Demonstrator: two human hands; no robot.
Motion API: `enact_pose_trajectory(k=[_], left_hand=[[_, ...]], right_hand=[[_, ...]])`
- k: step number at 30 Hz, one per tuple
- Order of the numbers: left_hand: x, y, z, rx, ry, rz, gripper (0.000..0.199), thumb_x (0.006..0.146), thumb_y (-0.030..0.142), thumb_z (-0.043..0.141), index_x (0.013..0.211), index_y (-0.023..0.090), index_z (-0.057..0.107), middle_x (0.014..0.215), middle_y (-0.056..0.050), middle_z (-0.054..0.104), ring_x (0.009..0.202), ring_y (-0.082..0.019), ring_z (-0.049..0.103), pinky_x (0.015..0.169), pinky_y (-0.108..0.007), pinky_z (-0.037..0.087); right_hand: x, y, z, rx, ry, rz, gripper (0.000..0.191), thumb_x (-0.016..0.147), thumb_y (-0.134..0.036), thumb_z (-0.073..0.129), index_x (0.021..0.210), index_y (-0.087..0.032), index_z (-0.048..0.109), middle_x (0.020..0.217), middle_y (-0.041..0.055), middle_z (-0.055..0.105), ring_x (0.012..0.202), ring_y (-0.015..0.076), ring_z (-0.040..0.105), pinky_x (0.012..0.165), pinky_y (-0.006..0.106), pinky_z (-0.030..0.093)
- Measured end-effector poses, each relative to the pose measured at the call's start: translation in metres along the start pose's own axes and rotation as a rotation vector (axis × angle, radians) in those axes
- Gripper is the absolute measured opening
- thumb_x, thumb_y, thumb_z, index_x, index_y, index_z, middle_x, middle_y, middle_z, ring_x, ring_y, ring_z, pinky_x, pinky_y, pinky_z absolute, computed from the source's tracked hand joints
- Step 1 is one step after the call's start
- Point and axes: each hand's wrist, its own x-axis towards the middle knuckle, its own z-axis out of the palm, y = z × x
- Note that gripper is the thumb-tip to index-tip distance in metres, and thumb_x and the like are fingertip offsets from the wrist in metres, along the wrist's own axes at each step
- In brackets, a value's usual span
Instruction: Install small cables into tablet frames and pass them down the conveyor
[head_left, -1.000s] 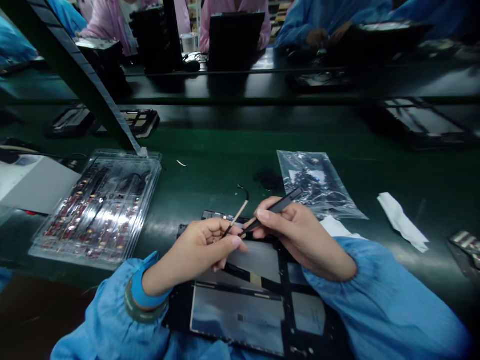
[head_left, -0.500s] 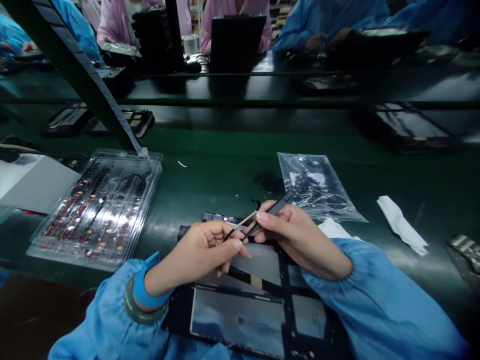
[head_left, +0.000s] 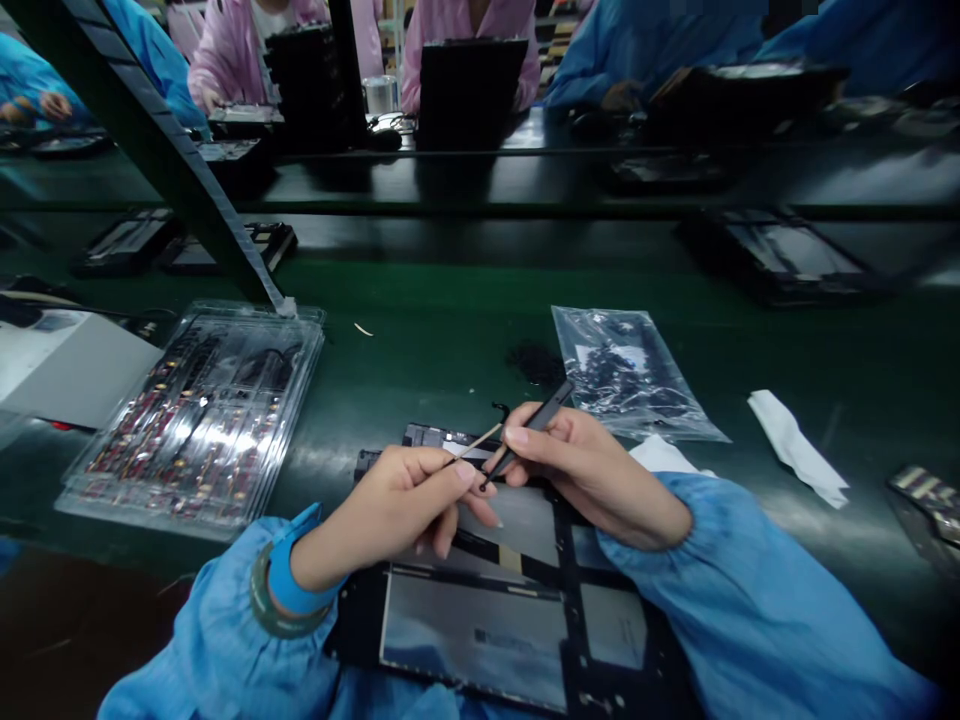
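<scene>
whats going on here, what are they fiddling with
A person in blue sleeves works over an open black device panel on a green bench. The left hand pinches a thin tan strip with a dark curled end; the right hand holds black tweezers at it. A clear parts tray lies left, a plastic bag right.

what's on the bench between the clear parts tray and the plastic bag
In the head view, mostly bare green bench between tray and bag; only a small light sliver and a dark speck pile.
</scene>
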Motion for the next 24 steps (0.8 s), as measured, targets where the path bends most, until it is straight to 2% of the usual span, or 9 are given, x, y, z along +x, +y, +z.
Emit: enact_pose_trajectory(k=[5,7,12,24], left_hand=[[0.0006,-0.0002,-0.0016,0.004,0.117,0.053,0.028,0.086,0.04,0.055,0.087,0.013,0.061,0.062,0.001,0.061,0.039,-0.003,0.041,0.038,-0.015,0.034],[0.0014,-0.0019,-0.0031,-0.012,0.128,0.066,0.026,0.086,0.039,0.055,0.089,0.013,0.061,0.066,0.0,0.062,0.042,-0.002,0.042,0.04,-0.015,0.035],[0.0024,-0.0027,-0.0026,-0.092,-0.001,0.025,0.026,0.082,0.035,0.061,0.095,0.013,0.059,0.091,-0.007,0.067,0.049,-0.004,0.05,0.043,-0.017,0.041],[0.0024,0.0015,0.0013,-0.142,-0.048,-0.005,0.016,0.079,0.026,0.063,0.084,0.013,0.053,0.076,-0.002,0.065,0.047,-0.003,0.049,0.042,-0.015,0.039]], right_hand=[[-0.005,-0.0008,-0.0009,0.042,0.126,-0.08,0.03,0.065,-0.04,0.08,0.068,-0.018,0.06,0.063,0.0018,0.069,0.05,0.0078,0.058,0.053,0.017,0.047],[-0.0061,-0.0003,-0.0011,0.029,0.153,-0.093,0.03,0.065,-0.04,0.08,0.07,-0.018,0.06,0.064,0.0021,0.069,0.051,0.0081,0.058,0.053,0.017,0.048],[-0.0032,0.0018,0.0002,0.012,0.127,-0.084,0.031,0.065,-0.04,0.08,0.07,-0.018,0.06,0.059,-0.0002,0.067,0.052,0.0082,0.058,0.053,0.017,0.047],[-0.0007,0.004,0.0005,-0.014,0.101,-0.068,0.032,0.066,-0.042,0.079,0.07,-0.018,0.059,0.056,-0.0013,0.064,0.054,0.01,0.06,0.054,0.019,0.049]])
